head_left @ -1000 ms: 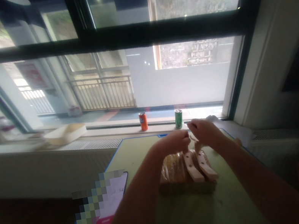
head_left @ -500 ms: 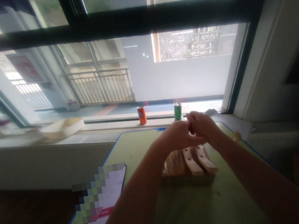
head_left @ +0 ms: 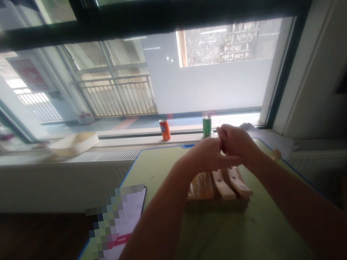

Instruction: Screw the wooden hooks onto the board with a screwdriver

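Observation:
Held out together over the table, my left hand [head_left: 209, 151] and my right hand [head_left: 238, 140] meet at the fingers. The right fingers are curled in and closed; the left ones bend toward them, with the thumb stretched along beneath. What lies between the fingers, if anything, is hidden. Just below the hands are two pale, bent wooden pieces [head_left: 224, 189] with dark holes, side by side. Left of them is a brownish thing in shiny clear wrapping [head_left: 203, 187], partly covered by my left wrist. A green can [head_left: 207, 126] stands just beyond the hands.
The green table [head_left: 214, 248] has a blue edge. A clipboard with paper [head_left: 131, 218], partly pixelated, lies at left. On the windowsill are an orange can [head_left: 165, 130] and a cream tray [head_left: 75, 145]. A small pale knob-like thing [head_left: 276, 155] sits at the table's right edge.
The view has shifted slightly, so the table and cans sit a little higher in the picture. My hands stay joined in nearly the same pose.

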`<state>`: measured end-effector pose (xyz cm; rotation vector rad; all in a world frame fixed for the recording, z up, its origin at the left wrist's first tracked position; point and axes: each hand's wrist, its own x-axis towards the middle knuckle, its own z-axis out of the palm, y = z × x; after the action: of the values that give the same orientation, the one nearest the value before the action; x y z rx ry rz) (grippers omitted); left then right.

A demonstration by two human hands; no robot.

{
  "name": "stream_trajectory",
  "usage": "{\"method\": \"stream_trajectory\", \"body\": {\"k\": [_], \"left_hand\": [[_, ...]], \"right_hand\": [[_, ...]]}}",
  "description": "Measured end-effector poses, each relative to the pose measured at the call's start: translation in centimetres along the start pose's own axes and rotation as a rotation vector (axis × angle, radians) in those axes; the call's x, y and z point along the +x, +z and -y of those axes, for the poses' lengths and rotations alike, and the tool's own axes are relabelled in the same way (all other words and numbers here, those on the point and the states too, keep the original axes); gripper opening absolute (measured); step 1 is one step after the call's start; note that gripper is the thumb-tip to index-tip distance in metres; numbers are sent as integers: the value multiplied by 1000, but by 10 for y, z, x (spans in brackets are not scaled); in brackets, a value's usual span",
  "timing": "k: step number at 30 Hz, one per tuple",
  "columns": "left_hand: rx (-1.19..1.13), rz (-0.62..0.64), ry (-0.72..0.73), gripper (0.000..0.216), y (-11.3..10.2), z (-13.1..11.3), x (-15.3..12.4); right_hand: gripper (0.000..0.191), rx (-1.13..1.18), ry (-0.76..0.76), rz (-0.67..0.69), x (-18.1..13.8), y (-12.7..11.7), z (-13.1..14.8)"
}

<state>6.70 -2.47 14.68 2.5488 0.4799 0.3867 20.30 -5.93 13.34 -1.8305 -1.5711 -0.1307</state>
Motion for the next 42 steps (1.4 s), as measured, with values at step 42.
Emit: {"method": "stream_trajectory", "body": {"k": [42], "left_hand": [[75, -200, -53, 52, 6, -41, -14]], "right_hand": [[33, 230, -44, -277, -13, -14, 10]]}}
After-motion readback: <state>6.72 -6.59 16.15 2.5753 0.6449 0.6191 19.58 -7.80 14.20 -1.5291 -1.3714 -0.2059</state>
